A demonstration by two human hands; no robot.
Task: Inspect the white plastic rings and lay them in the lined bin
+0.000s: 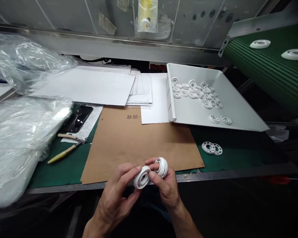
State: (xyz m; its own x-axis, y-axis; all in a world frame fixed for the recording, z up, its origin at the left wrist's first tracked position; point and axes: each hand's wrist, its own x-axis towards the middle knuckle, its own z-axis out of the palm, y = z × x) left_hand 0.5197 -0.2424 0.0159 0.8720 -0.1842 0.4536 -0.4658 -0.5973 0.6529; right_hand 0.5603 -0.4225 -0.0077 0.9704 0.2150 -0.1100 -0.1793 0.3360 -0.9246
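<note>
Between the fingers and thumb of my left hand [116, 191] is a white plastic ring [138, 182], tilted so its open centre faces right. My right hand [167, 185] is closed on more white plastic rings [163, 168], which look like two held together, with a finger passing into them. My right thumb reaches over to the edge of the left ring. Both hands are in front of the table's near edge, by a brown cardboard sheet [139, 142]. Two overlapping white rings [208, 147] lie on the green mat to the right.
A grey tray [233, 102] holds several white rings. Above it at right, a green conveyor belt [263, 66] carries two rings. White sheets [89, 82] are stacked behind the cardboard. Yellow-handled nippers [64, 153], a black phone [78, 119] and clear plastic bags [22, 138] are at left.
</note>
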